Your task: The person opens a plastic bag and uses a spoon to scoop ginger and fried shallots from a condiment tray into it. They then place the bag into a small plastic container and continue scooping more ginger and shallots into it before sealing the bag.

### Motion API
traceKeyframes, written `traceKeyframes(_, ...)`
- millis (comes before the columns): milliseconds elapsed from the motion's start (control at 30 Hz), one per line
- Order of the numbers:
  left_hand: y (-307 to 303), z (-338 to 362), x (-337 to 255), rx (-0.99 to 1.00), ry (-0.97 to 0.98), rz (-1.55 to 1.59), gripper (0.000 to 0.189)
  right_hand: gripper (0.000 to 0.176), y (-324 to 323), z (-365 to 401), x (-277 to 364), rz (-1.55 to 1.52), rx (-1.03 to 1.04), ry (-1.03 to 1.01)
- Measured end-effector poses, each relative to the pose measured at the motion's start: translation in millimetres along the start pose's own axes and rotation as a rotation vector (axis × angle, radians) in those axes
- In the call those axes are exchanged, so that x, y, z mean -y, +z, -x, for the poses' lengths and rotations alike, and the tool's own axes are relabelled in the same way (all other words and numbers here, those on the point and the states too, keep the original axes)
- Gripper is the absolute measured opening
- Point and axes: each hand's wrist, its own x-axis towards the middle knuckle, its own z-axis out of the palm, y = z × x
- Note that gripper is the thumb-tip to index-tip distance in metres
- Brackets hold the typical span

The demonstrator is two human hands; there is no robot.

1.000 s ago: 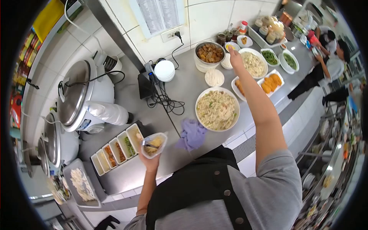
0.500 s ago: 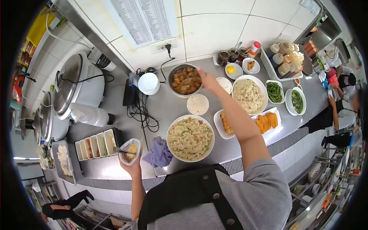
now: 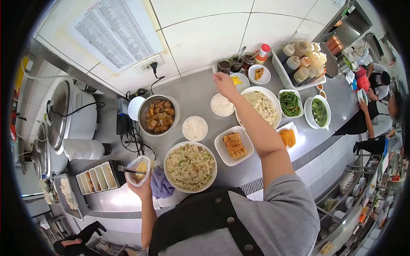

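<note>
Bright, even overhead light; sharp centre, strong fisheye warp, black corners.

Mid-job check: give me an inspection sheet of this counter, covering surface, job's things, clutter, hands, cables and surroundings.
Surface: steel counter, crowded with dishes.
Job's things: clear container with food and a utensil in it; small yellow-food dish near the wall.
Clutter: purple cloth beside the fried rice bowl; pot of brown chunks; squeeze bottles.
Hands: left hand closed around the clear container; right hand stretched out at the edge of the small yellow-food dish, grip unclear.
Cables: tangled black cords on the counter beside the pot; one plug in the wall socket.
Surroundings: rice cookers at left; other people at far right.
</note>
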Motion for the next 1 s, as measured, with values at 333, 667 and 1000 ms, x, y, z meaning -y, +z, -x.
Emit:
traceKeyframes(333,11.0,-7.2,-14.4,-0.068,0.023,-0.056,0.072,0.021,35.3,-37.8,-21.4,1.303,0.165,-0.301)
traceKeyframes(667,13.1,5.1,-6.5,-0.050,-0.044,-0.039,0.076,0.020,47.3,-60.4,-38.7,1.508,0.106,-0.417)
traceKeyframes(1000,22.6,13.2,-23.8,-0.016,-0.032,-0.006,0.069,0.026,51.4,-79.5,-56.9,1.529,0.208,-0.450)
